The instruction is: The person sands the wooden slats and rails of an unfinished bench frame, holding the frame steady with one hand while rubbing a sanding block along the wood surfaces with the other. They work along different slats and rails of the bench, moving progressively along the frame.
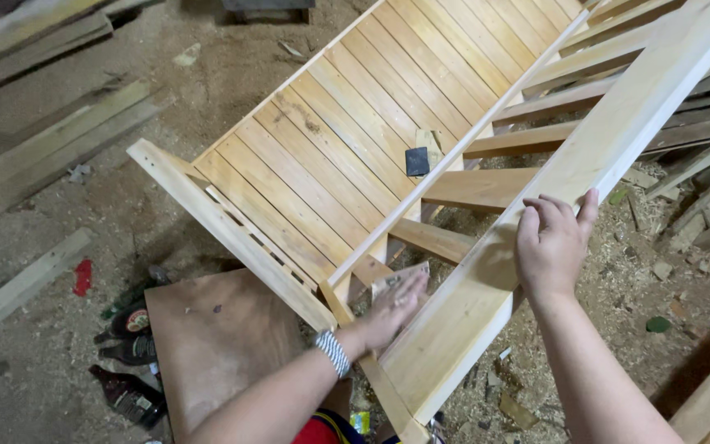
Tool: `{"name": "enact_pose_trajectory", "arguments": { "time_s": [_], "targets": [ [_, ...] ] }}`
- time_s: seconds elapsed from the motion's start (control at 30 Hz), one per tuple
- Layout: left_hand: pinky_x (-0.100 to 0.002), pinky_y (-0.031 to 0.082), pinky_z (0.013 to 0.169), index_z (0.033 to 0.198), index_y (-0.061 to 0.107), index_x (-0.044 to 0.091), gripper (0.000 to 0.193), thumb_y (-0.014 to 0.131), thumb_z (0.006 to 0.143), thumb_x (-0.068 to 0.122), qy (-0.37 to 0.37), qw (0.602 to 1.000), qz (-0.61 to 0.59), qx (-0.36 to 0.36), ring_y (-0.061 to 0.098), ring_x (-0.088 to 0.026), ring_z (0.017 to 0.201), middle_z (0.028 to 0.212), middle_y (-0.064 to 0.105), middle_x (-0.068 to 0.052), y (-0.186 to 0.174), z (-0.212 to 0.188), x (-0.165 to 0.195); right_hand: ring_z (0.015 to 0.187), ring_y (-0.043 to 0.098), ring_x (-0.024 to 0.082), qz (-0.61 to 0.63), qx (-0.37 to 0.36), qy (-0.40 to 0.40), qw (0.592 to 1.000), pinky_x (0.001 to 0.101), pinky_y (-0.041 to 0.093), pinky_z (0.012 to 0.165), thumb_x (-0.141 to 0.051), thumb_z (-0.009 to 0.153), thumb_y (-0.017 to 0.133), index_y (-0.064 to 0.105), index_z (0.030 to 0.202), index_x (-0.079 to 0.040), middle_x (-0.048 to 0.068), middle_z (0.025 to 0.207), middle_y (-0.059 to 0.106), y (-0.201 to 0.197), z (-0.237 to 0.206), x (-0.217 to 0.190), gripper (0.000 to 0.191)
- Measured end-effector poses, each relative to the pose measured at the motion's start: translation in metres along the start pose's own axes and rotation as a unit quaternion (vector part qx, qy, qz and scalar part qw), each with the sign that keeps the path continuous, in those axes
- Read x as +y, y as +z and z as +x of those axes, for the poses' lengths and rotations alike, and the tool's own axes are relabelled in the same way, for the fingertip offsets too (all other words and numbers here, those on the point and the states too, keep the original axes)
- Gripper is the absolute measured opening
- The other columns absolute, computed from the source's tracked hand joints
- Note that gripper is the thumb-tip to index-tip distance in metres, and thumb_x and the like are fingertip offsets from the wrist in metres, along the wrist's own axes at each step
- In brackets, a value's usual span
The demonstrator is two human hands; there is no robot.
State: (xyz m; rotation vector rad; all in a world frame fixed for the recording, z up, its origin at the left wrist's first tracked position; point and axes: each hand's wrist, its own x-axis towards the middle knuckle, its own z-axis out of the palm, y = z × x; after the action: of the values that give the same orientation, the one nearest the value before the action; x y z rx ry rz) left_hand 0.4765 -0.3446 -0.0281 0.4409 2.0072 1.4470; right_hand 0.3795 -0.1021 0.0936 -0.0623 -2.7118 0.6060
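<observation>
Your left hand (392,308) presses a sheet of sandpaper (398,279) flat against the inner face of the long pale rail (585,156), fingers spread over it. Your right hand (550,242) rests on the rail's top face just beyond, fingers loosely curled, holding nothing. Between and past your hands, cross slats (486,185) crowd the gap. A dark sanding block (417,161) lies farther off on the slatted panel (355,140). Dark bottles (129,353) lie left of your wrist.

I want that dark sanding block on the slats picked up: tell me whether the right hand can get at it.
Probably yes. The sanding block lies uncovered on the slatted panel; the right hand rests on the side rail, and must only cross the open crosspieces.
</observation>
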Motion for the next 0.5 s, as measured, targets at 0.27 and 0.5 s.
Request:
{"name": "enact_pose_trajectory", "arguments": {
  "time_s": [0.27, 0.5],
  "targets": [
    [-0.043, 0.008, 0.128, 0.153, 0.042, 0.011, 0.061, 0.020, 0.107, 0.044, 0.058, 0.997, -0.022, 0.047, 0.011, -0.028, 0.160, 0.167, 0.031, -0.009, 0.007, 0.015, -0.023, 0.154, 0.025, 0.046, -0.006, -0.009, 0.015, 1.000, 0.0603, 0.018, 0.124, -0.026, 0.103, 0.052, 0.075, 0.115, -0.010, 0.012, 0.137, 0.063, 0.001, 0.003, 0.000, 0.030],
    [-0.040, 0.012, 0.129, 0.153, 0.043, 0.010, 0.058, 0.022, 0.109, 0.041, 0.073, 0.995, -0.001, 0.069, 0.016, -0.027, 0.159, 0.169, 0.030, -0.010, 0.001, 0.010, -0.007, 0.150, 0.032, 0.043, -0.076, 0.007, -0.016, 0.997, 0.0731, 0.009, 0.116, -0.028, 0.101, 0.053, 0.076, 0.113, -0.012, 0.018, 0.145, 0.056, -0.005, 0.003, -0.016, 0.031]
  ]
}}
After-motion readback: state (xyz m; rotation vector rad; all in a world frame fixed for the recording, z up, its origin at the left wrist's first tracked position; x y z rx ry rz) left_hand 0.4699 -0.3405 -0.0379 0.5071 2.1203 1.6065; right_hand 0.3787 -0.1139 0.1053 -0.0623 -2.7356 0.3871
